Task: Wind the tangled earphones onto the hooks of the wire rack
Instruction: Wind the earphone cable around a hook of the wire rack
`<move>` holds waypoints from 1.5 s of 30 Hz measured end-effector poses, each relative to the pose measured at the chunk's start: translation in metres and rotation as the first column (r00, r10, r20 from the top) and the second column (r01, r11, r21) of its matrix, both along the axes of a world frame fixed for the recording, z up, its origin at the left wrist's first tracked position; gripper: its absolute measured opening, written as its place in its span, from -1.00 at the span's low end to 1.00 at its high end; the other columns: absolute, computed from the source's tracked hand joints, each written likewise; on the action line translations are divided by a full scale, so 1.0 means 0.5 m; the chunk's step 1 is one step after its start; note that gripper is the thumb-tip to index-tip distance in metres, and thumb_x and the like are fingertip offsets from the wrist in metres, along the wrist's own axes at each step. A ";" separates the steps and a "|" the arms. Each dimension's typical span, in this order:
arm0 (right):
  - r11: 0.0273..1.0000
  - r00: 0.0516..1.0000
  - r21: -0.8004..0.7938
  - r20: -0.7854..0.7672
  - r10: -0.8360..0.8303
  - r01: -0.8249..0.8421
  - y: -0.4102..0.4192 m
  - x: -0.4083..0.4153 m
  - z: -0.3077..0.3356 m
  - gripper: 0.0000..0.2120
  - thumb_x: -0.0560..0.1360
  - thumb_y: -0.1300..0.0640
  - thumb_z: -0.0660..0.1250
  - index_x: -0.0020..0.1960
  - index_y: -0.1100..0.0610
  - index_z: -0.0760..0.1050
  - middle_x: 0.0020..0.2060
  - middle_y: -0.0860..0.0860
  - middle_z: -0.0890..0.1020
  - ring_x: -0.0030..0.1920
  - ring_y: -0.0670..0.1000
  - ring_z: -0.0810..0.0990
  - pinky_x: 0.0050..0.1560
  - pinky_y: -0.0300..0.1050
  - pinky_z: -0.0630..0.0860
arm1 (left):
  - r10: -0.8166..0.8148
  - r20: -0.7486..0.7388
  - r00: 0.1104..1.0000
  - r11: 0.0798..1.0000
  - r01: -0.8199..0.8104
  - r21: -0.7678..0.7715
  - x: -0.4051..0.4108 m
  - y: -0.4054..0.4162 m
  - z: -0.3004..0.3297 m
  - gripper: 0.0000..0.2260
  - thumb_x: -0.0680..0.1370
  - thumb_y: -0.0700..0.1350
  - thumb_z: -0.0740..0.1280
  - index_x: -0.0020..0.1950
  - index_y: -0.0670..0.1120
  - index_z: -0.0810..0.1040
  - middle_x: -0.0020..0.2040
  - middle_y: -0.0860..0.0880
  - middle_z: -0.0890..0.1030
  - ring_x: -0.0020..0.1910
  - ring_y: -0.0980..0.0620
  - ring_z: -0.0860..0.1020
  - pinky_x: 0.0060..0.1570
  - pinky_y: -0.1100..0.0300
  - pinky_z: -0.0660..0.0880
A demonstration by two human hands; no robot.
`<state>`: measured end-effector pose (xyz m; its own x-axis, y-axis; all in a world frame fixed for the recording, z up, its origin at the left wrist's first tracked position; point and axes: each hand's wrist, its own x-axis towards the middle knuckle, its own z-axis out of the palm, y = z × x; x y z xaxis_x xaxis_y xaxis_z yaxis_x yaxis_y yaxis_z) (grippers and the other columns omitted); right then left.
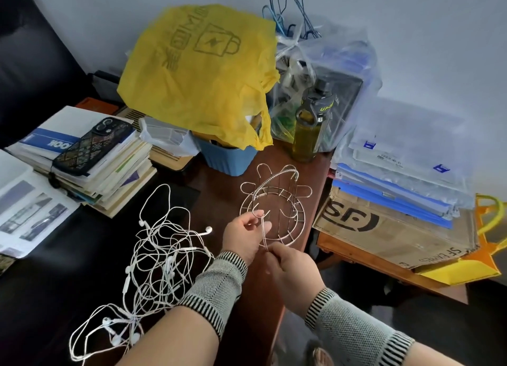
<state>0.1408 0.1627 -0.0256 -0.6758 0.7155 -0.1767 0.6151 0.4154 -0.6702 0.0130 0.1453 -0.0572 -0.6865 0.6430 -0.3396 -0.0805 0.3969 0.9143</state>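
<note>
A round wire rack (277,201) with looped hooks stands on the brown table near its right edge. A tangle of white earphones (159,258) lies spread on the dark surface to its left. My left hand (244,236) is at the rack's near rim, pinching an earphone cord by a hook. My right hand (290,267) is just below it and pinches the same cord, which runs taut and doubled between the two hands (264,234). Both wrists wear grey knitted sleeves.
A stack of books with a phone (93,146) on top lies at the left. Behind the rack are a blue tub (227,157) under a yellow bag (203,74) and a bottle (310,129). A cardboard box (389,234) with folders stands to the right.
</note>
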 end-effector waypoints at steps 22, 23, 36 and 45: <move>0.940 0.970 -0.275 -0.074 -0.232 0.204 -0.003 0.011 0.006 -0.83 0.58 0.12 0.24 -0.10 0.06 0.59 -0.45 -0.02 0.57 -0.39 0.02 0.56 -0.25 0.04 0.56 | -0.092 -0.292 0.952 0.992 0.062 -0.111 -0.016 -0.002 0.003 -0.91 0.49 -0.09 0.44 -0.09 -0.09 0.68 -0.26 0.06 0.61 -0.18 0.07 0.57 -0.03 0.25 0.49; 0.940 0.974 -0.281 -0.066 -0.218 0.192 -0.004 0.010 0.007 -0.83 0.58 0.12 0.24 -0.11 0.07 0.59 -0.44 -0.03 0.57 -0.37 0.04 0.58 -0.24 0.05 0.57 | -0.064 -0.282 0.957 0.995 0.038 -0.096 -0.012 0.002 0.006 -0.91 0.50 -0.10 0.43 -0.08 -0.11 0.68 -0.24 0.04 0.62 -0.18 0.06 0.57 -0.04 0.26 0.49; 0.943 0.983 -0.291 -0.030 -0.179 0.163 -0.003 0.006 -0.001 -0.79 0.58 0.09 0.23 -0.16 0.11 0.57 -0.41 -0.02 0.60 -0.29 0.04 0.62 -0.12 0.07 0.58 | -0.225 -0.475 0.851 0.974 0.183 -0.135 -0.014 -0.008 -0.006 -0.91 0.56 -0.15 0.31 -0.05 -0.14 0.58 -0.10 0.05 0.57 -0.16 0.11 0.51 -0.07 0.25 0.45; 0.934 0.990 -0.347 -0.075 -0.120 0.087 -0.038 -0.008 -0.007 -0.74 0.58 0.17 0.20 -0.27 -0.01 0.47 -0.40 -0.05 0.60 -0.32 -0.03 0.64 -0.13 -0.09 0.59 | -0.076 0.333 0.940 0.997 0.077 0.009 -0.016 -0.043 0.007 -0.94 0.47 -0.15 0.47 -0.11 -0.14 0.65 -0.16 -0.16 0.70 -0.21 -0.08 0.62 -0.13 0.08 0.58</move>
